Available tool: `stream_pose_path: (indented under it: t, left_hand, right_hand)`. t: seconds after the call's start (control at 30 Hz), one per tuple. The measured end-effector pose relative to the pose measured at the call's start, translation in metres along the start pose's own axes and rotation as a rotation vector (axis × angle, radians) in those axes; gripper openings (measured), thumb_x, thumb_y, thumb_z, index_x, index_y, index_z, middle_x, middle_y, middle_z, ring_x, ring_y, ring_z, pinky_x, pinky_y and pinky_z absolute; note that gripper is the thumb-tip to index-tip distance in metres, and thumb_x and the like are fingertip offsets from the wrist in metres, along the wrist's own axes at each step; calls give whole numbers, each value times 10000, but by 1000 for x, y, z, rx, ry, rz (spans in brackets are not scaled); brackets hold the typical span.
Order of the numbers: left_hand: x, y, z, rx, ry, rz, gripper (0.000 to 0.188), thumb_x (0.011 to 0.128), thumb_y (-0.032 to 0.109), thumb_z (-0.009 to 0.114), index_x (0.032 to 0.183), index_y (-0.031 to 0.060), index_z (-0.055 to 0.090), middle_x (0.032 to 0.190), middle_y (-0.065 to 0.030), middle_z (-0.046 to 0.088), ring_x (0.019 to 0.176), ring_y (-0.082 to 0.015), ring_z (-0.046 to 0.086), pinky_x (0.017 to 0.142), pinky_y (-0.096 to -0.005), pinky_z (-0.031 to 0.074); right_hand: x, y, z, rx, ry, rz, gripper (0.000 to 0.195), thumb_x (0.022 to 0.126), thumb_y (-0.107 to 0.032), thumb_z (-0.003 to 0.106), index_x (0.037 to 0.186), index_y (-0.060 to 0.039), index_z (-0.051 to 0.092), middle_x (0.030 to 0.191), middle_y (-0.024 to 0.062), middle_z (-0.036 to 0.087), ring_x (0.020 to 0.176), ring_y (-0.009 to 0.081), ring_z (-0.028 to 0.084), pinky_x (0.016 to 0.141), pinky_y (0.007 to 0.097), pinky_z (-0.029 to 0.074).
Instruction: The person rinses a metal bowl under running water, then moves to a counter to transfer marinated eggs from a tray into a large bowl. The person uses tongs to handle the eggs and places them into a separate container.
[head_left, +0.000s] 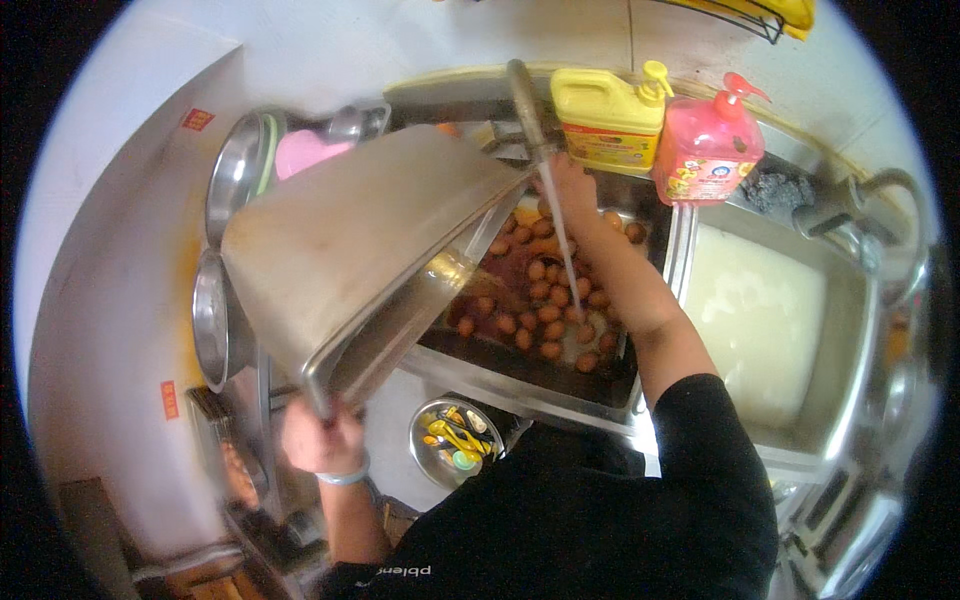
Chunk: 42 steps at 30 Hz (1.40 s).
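A large rectangular stainless-steel pan (375, 202) is tilted on its side over the left sink basin (525, 405), its opening facing down and to the right. At its lower rim corner my left hand (322, 439) grips the edge. My right hand (566, 187) is at the opposite end of the rim, partly behind the water stream; its fingers are partly hidden. Many brown eggs (553, 330) lie in the basin amid reddish-brown liquid (514, 266). From the faucet (525, 101), running water (564, 247) falls past my right forearm onto the eggs.
Behind the basin stand a yellow jug (607, 124) and a pink pump bottle (709, 146). Cloudy liquid (750, 315) fills the right basin. Steel bowls (214, 322) line the left side. A steel bowl (420, 457) with yellow spoons sits below the sink's front edge.
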<state>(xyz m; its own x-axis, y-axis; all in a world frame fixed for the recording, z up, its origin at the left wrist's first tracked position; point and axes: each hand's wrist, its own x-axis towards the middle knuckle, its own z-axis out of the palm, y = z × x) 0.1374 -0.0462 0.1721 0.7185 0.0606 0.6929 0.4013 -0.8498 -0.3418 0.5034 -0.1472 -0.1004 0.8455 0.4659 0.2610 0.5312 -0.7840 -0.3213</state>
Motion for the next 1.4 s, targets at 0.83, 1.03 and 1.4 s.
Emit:
stream_pose_path:
  t: [0.83, 1.03, 1.4]
  left_hand:
    - [-83, -59, -69, -349, 294, -900, 258, 774, -30, 588, 1030, -37, 619, 899, -50, 654, 790, -128, 582, 748, -257, 464]
    - [-224, -98, -166, -730, 303, -1370, 325, 736, -63, 538, 1049, 1, 602, 962, -49, 621, 841, -131, 561, 769, -254, 443]
    - [-432, -5, -357, -30, 430, -2186, 212, 703, -53, 498, 874, 19, 601, 713, 25, 537, 599, -80, 461, 536, -217, 373]
  right_hand:
    - [23, 29, 10, 175, -233, 276, 544, 910, -525, 417, 1014, -31, 622, 867, 154, 679, 749, 253, 682, 580, 394, 537]
    - [-71, 120, -29, 364, -195, 251, 463, 890, -499, 528, 1074, -95, 657, 889, 147, 671, 838, 272, 652, 759, 386, 502]
    - [-256, -98, -86, 164, -385, -688, 309, 820, -259, 646, 1033, -37, 614, 1068, 192, 594, 953, 369, 573, 850, 430, 469]
